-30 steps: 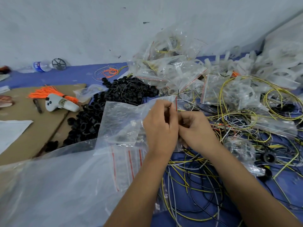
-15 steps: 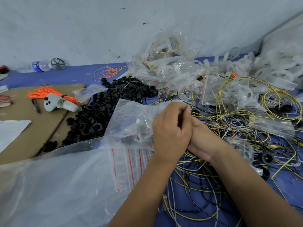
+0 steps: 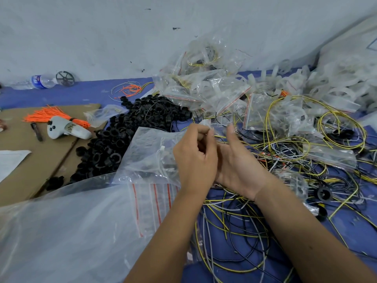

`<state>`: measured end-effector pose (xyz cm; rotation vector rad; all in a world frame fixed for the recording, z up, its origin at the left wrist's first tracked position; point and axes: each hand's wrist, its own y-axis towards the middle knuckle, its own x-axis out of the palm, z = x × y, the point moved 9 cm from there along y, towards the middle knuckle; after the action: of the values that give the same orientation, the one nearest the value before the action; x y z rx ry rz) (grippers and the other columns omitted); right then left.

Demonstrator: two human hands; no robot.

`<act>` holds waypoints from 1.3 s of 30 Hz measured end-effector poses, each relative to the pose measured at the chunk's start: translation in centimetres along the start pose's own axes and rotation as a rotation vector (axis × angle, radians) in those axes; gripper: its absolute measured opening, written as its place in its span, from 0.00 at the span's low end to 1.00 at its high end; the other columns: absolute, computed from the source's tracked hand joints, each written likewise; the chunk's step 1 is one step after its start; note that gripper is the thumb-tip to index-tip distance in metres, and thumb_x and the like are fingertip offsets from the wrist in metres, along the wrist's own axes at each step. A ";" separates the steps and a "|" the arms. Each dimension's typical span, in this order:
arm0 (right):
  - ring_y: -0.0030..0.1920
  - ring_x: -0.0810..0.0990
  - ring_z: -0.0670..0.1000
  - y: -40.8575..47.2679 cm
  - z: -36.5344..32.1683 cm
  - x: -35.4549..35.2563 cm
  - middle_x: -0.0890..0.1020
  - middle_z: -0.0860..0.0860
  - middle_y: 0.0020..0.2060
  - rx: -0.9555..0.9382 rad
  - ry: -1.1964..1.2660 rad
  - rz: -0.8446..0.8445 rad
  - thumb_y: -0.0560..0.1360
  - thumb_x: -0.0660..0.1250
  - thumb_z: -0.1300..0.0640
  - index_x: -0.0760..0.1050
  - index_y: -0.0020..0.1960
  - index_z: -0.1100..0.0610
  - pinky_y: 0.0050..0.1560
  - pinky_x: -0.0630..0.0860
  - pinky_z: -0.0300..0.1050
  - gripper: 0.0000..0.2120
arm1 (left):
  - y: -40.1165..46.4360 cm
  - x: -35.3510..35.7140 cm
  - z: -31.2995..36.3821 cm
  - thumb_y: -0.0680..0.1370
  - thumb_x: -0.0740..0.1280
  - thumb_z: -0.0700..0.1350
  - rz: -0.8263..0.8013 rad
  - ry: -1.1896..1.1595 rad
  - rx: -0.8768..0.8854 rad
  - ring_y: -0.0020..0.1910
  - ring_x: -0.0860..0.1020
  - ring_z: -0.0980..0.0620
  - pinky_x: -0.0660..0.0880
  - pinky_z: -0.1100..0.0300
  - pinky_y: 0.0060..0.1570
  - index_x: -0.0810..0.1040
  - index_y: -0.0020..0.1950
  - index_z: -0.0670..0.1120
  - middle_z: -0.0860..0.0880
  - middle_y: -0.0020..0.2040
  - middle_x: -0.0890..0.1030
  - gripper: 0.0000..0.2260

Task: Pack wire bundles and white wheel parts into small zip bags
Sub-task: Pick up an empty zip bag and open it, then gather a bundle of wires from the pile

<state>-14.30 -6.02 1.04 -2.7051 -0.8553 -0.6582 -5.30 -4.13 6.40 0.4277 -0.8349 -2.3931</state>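
Blue cloth point(image 3: 81, 94) covers the floor below a pale grey wall point(image 3: 102, 33), and it is crowded with things. Near the middle, the left hand point(image 3: 193, 158) has its fingers curled and pinches the top edge of a small clear zip bag point(image 3: 151, 154); the bag looks to hold a small white part, but it is too blurry to be sure. The right hand point(image 3: 236, 166) sits just beside it with its palm up and fingers loose, holding nothing. Loose yellow, black and white wires point(image 3: 234, 221) lie tangled under both hands. At the far side by the wall is a heap of filled zip bags point(image 3: 204, 86), some with wire coils inside. Empty zip bags with red strips point(image 3: 153, 201) lie in a flat stack inside a big clear plastic bag point(image 3: 61, 231) at the near left. A pile of black rings point(image 3: 126, 135) sits beside brown cardboard point(image 3: 26, 170).
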 end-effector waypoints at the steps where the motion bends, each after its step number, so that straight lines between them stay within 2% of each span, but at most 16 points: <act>1: 0.67 0.77 0.65 0.0 -0.8 -0.7 0.80 0.64 0.64 -0.079 -0.149 0.098 0.82 0.53 0.36 0.75 0.68 0.64 0.65 0.73 0.65 0.34 | 0.0 0.1 -0.6 0.80 0.70 0.44 -0.013 -0.001 -0.041 0.35 0.80 0.55 0.77 0.54 0.36 0.77 0.45 0.50 0.55 0.35 0.80 0.05; 3: 0.52 0.86 0.62 -0.7 -3.6 -2.2 0.86 0.60 0.51 -0.290 -0.428 0.328 0.85 0.59 0.50 0.81 0.57 0.62 0.50 0.83 0.57 0.18 | 0.0 0.3 -1.9 0.79 0.70 0.43 -0.045 0.013 -0.114 0.35 0.79 0.55 0.76 0.57 0.36 0.77 0.44 0.50 0.55 0.34 0.80 0.05; 4: 0.44 0.87 0.58 -1.5 -5.1 -3.0 0.87 0.57 0.45 -0.384 -0.529 0.449 0.85 0.60 0.54 0.82 0.53 0.60 0.41 0.84 0.52 0.14 | 0.1 0.3 -2.6 0.79 0.70 0.43 -0.053 0.043 -0.148 0.35 0.79 0.56 0.75 0.60 0.35 0.77 0.43 0.50 0.55 0.33 0.79 0.06; 6: 0.33 0.85 0.54 -3.3 -7.3 -5.0 0.86 0.54 0.38 -0.506 -0.638 0.658 0.84 0.61 0.58 0.81 0.49 0.56 0.31 0.80 0.50 0.11 | 0.5 -0.5 -4.1 0.78 0.70 0.42 -0.031 0.146 -0.222 0.34 0.78 0.59 0.70 0.68 0.32 0.77 0.40 0.51 0.55 0.31 0.78 0.07; 7: 0.32 0.84 0.53 -4.1 -8.2 -6.0 0.85 0.52 0.36 -0.544 -0.699 0.756 0.83 0.61 0.58 0.81 0.48 0.54 0.31 0.80 0.51 0.10 | 0.7 -1.1 -4.8 0.78 0.70 0.42 -0.005 0.188 -0.262 0.33 0.77 0.60 0.68 0.69 0.32 0.76 0.40 0.50 0.55 0.31 0.78 0.08; 9: 0.36 0.84 0.50 -5.5 -9.5 -7.4 0.85 0.48 0.35 -0.568 -0.946 0.911 0.82 0.62 0.60 0.80 0.48 0.51 0.41 0.82 0.53 0.09 | 1.2 -2.3 -6.2 0.78 0.70 0.42 0.038 0.227 -0.326 0.32 0.76 0.59 0.68 0.63 0.33 0.77 0.40 0.48 0.56 0.31 0.77 0.07; 12: 0.51 0.83 0.55 -5.6 -10.2 -9.3 0.87 0.51 0.46 -0.410 -1.378 0.986 0.80 0.65 0.61 0.83 0.55 0.54 0.55 0.79 0.55 0.09 | 1.7 -3.8 -7.1 0.78 0.69 0.42 0.082 0.304 -0.369 0.33 0.76 0.54 0.70 0.58 0.36 0.77 0.42 0.47 0.56 0.33 0.77 0.06; 15: 0.63 0.75 0.62 -4.1 -8.8 -10.4 0.83 0.56 0.58 -0.125 -1.648 0.851 0.80 0.67 0.55 0.80 0.64 0.53 0.64 0.73 0.56 0.13 | 1.8 -4.6 -7.3 0.78 0.69 0.43 0.133 0.316 -0.383 0.33 0.75 0.60 0.70 0.58 0.37 0.78 0.43 0.46 0.56 0.33 0.77 0.05; 18: 0.65 0.70 0.63 -3.3 -7.2 -9.3 0.80 0.53 0.61 -0.017 -1.764 0.756 0.78 0.69 0.44 0.78 0.66 0.48 0.63 0.72 0.58 0.18 | 1.7 -4.5 -6.7 0.78 0.68 0.44 0.152 0.316 -0.363 0.33 0.76 0.61 0.67 0.64 0.33 0.77 0.43 0.49 0.56 0.33 0.77 0.05; 21: 0.63 0.70 0.62 -2.8 -6.6 -8.5 0.79 0.54 0.61 -0.036 -1.807 0.722 0.76 0.70 0.40 0.80 0.64 0.47 0.63 0.72 0.56 0.20 | 1.5 -4.0 -5.9 0.79 0.68 0.46 0.131 0.319 -0.308 0.34 0.76 0.61 0.65 0.71 0.30 0.76 0.42 0.53 0.57 0.33 0.77 0.06; 28: 0.59 0.72 0.58 -1.7 -5.4 -5.7 0.78 0.54 0.55 -0.187 -1.803 0.527 0.79 0.67 0.45 0.81 0.59 0.52 0.65 0.66 0.50 0.15 | 1.5 -3.5 -5.6 0.78 0.67 0.47 0.104 0.337 -0.252 0.36 0.78 0.58 0.73 0.56 0.37 0.76 0.44 0.53 0.57 0.34 0.78 0.04; 30: 0.61 0.71 0.57 -1.4 -4.7 -4.9 0.78 0.54 0.56 -0.204 -1.812 0.469 0.80 0.66 0.45 0.80 0.62 0.54 0.64 0.67 0.50 0.16 | 1.5 -3.3 -5.6 0.78 0.67 0.47 0.091 0.337 -0.239 0.36 0.78 0.55 0.75 0.55 0.38 0.77 0.44 0.52 0.57 0.35 0.79 0.03; 32: 0.59 0.73 0.56 -1.4 -4.7 -4.7 0.80 0.53 0.54 -0.223 -1.790 0.447 0.80 0.65 0.43 0.80 0.61 0.54 0.60 0.69 0.50 0.18 | 1.5 -3.2 -5.5 0.78 0.68 0.47 0.084 0.341 -0.230 0.35 0.78 0.58 0.75 0.55 0.37 0.77 0.44 0.51 0.57 0.35 0.78 0.03; 35: 0.53 0.78 0.55 -2.3 -6.6 -4.9 0.83 0.52 0.50 -0.318 -1.622 0.545 0.81 0.63 0.44 0.82 0.58 0.52 0.54 0.75 0.51 0.15 | 1.5 -3.1 -5.4 0.79 0.68 0.46 0.079 0.328 -0.222 0.34 0.77 0.60 0.72 0.61 0.36 0.77 0.44 0.51 0.58 0.34 0.78 0.04; 37: 0.50 0.79 0.57 -3.6 -8.8 -5.8 0.84 0.53 0.48 -0.431 -1.533 0.717 0.83 0.62 0.51 0.82 0.55 0.54 0.53 0.76 0.53 0.12 | 1.5 -3.1 -5.3 0.79 0.68 0.46 0.078 0.319 -0.220 0.35 0.77 0.62 0.68 0.70 0.34 0.76 0.44 0.52 0.58 0.34 0.77 0.05; 39: 0.50 0.79 0.59 -5.6 -10.9 -8.0 0.85 0.55 0.48 -0.471 -1.481 0.949 0.81 0.62 0.60 0.83 0.55 0.56 0.51 0.78 0.54 0.11 | 1.5 -3.2 -5.1 0.79 0.68 0.46 0.084 0.312 -0.218 0.37 0.77 0.63 0.67 0.72 0.34 0.76 0.44 0.52 0.58 0.34 0.77 0.04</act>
<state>-27.17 -9.13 7.17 -3.1207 0.6345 1.6179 0.19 -5.57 3.91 0.6429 -0.4389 -2.2320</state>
